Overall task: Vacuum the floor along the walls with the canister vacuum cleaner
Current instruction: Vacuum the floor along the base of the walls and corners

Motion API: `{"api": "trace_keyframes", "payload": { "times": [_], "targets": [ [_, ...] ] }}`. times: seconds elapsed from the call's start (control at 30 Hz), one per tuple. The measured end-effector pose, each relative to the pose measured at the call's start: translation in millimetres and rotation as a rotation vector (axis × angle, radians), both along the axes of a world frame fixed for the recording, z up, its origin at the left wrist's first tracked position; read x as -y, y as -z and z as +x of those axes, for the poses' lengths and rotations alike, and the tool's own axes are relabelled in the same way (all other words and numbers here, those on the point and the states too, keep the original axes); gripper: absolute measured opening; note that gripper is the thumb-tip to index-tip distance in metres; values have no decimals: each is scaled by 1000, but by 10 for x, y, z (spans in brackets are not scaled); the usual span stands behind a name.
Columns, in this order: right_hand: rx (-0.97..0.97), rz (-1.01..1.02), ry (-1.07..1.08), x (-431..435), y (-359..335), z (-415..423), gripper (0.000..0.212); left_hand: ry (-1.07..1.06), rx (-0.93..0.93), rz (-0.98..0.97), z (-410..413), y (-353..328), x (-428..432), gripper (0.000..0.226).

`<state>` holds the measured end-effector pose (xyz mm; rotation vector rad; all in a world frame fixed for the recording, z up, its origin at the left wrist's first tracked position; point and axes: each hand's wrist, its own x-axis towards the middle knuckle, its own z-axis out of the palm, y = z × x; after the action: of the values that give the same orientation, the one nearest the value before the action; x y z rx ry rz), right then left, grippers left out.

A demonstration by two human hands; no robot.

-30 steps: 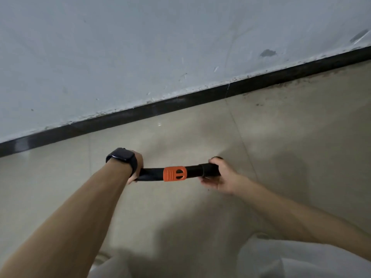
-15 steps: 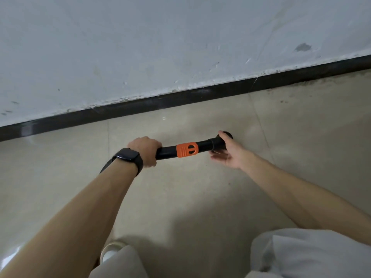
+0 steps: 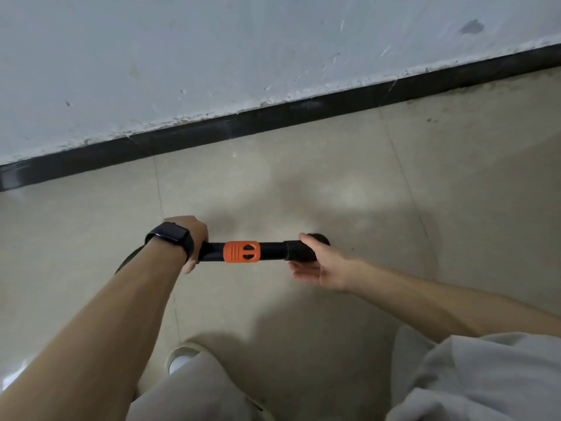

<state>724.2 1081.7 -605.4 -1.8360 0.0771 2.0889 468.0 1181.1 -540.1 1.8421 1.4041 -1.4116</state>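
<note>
Black and smooth, a watch [image 3: 171,238] with a rounded square face sat on our left wrist. Just left of it a dark curved strip [image 3: 129,258] peeked from behind the forearm; we could not tell what it was. Our left grip [image 3: 195,235] was closed tight round the near end of the vacuum tube [image 3: 271,250], knuckles up and fingers wrapped under it. That tube was a slim, matte black plastic cylinder, held level and crosswise in front of us, above the floor [image 3: 303,192] and apart from the skirting [image 3: 273,117]. A ribbed orange collar [image 3: 242,252] with two dark slots ringed its middle. Further right it widened into a thicker black cuff [image 3: 296,252]. Our right grip [image 3: 318,265] was loose there: the thumb lay along the top of the cuff and the fingers stretched nearly straight beneath it. Whether they touched the underside we could not tell.

Behind, the skirting was a glossy black band rising from lower left to upper right under a pale, scuffed wall [image 3: 212,56] with chipped paint along its foot. Large beige tiles with thin joints made up the floor. Below, a light rounded shoe toe [image 3: 179,357] showed, then soft grey trousers [image 3: 485,381].
</note>
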Motion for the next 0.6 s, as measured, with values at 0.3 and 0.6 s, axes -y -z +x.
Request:
{"api": "trace_keyframes", "payload": {
  "times": [0.3, 0.6],
  "targets": [
    [235, 39, 209, 2, -90, 548, 36, 190, 148, 6, 768, 135, -128, 26],
    [196, 121, 210, -612, -133, 382, 40, 45, 165, 78, 527, 18, -327, 32]
  ]
}}
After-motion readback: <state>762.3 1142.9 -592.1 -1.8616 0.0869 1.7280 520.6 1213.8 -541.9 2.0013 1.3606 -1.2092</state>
